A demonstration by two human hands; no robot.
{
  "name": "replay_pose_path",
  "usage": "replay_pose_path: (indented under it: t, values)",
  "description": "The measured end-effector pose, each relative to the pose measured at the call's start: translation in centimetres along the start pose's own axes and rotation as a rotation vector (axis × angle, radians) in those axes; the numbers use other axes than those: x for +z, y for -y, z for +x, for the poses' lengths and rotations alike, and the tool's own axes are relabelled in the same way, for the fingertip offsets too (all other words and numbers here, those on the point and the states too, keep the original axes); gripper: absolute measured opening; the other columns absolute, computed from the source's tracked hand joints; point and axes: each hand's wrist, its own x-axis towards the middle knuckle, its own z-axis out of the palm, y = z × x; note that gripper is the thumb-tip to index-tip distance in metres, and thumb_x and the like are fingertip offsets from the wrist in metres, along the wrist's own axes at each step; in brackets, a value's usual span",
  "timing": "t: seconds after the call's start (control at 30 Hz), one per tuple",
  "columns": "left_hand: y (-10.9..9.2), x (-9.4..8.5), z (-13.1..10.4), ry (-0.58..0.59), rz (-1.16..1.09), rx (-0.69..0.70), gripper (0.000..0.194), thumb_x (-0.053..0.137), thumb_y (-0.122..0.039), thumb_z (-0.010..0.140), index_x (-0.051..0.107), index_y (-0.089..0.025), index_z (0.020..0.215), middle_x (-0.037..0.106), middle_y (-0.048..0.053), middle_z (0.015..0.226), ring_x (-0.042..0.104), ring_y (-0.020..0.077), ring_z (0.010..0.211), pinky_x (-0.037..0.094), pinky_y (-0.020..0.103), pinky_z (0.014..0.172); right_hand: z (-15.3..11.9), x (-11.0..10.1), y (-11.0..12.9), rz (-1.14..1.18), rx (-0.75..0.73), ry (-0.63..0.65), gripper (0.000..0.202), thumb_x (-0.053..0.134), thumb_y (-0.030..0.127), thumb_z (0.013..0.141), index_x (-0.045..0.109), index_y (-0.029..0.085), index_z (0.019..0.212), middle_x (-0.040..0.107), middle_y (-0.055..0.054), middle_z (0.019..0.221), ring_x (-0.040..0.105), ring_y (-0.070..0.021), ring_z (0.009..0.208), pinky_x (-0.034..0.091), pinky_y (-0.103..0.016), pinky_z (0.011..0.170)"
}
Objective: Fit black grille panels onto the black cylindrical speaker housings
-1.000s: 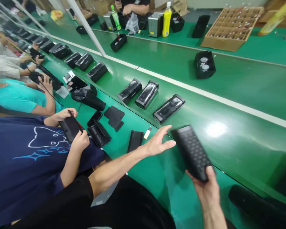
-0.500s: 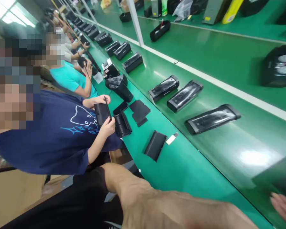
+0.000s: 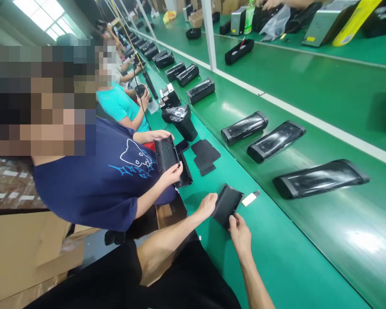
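A black, slightly curved plastic panel (image 3: 228, 204) is between my two hands at the near edge of the green bench. My left hand (image 3: 207, 206) grips its left edge with the fingers folded. At the panel's lower right corner, my right hand (image 3: 240, 231) pinches the edge between thumb and fingers. A small cream-coloured item with a dark end (image 3: 250, 198) lies just right of the panel. Flat black cut sheets (image 3: 206, 156) rest farther up the bench.
Beside me on the left, a person in a navy shirt (image 3: 99, 171) holds a similar black panel (image 3: 166, 153). Glossy black speaker-like housings (image 3: 320, 178) line the green belt to the right. A white post (image 3: 209, 34) rises beyond it.
My left arm has drawn back from across the view, and my right hand has come in from the far right. Both hands now hold the panel that was lying on the bench.
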Motion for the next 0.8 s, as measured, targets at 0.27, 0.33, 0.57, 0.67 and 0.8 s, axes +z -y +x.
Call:
replay_pose_path:
  t: [0.27, 0.33, 0.57, 0.67, 0.8]
  values:
    - [-0.4, -0.5, -4.1, 0.314, -0.149, -0.001, 0.05, 0.041, -0.068, 0.097, 0.055, -0.02, 0.092, 0.063, 0.002, 0.083, 0.064, 0.0181, 0.073, 0.058, 0.034, 0.068, -5.1, -7.2, 2.0, -0.059, 0.001, -0.051, 0.087, 0.053, 0.079, 0.08, 0.073, 0.012, 0.132, 0.072, -0.016, 0.13, 0.063, -0.0385, 0.129, 0.045, -0.049, 0.113]
    - [-1.7, -0.3, -5.7, 0.496, -0.271, 0.022, 0.058, 0.046, -0.077, 0.092, 0.052, -0.02, 0.092, 0.062, 0.0, 0.076, 0.063, 0.0163, 0.062, 0.057, 0.031, 0.056, -7.6, -10.1, 2.7, -0.052, 0.009, -0.098, 0.08, 0.059, 0.079, 0.08, 0.076, 0.017, 0.127, 0.073, -0.012, 0.13, 0.061, -0.0379, 0.131, 0.046, -0.046, 0.112]
    - [-5.5, 0.8, -10.4, 0.839, -0.392, 0.085, 0.057, 0.072, -0.071, 0.083, 0.044, -0.022, 0.093, 0.063, -0.003, 0.063, 0.065, 0.0174, 0.05, 0.049, 0.024, 0.045, -14.1, -15.2, 4.1, 0.051, 0.03, -0.293, 0.068, 0.07, 0.076, 0.078, 0.081, 0.02, 0.117, 0.074, -0.009, 0.128, 0.061, -0.0398, 0.13, 0.045, -0.046, 0.114]
    - [-6.3, 1.3, -11.1, 0.872, -0.363, 0.097, 0.056, 0.07, -0.071, 0.085, 0.043, -0.022, 0.092, 0.065, -0.002, 0.062, 0.065, 0.0173, 0.049, 0.049, 0.025, 0.046, -15.6, -15.4, 4.2, 0.089, -0.024, -0.336, 0.061, 0.073, 0.069, 0.082, 0.08, 0.021, 0.119, 0.074, -0.008, 0.126, 0.066, -0.0367, 0.122, 0.052, -0.041, 0.106]
    - [-6.7, 1.6, -11.4, 0.896, -0.314, 0.101, 0.054, 0.069, -0.069, 0.086, 0.043, -0.022, 0.091, 0.065, -0.003, 0.061, 0.065, 0.017, 0.048, 0.05, 0.025, 0.046, -16.5, -15.0, 3.9, 0.129, -0.03, -0.371, 0.058, 0.076, 0.066, 0.082, 0.079, 0.022, 0.12, 0.074, -0.008, 0.125, 0.07, -0.032, 0.111, 0.058, -0.032, 0.088]
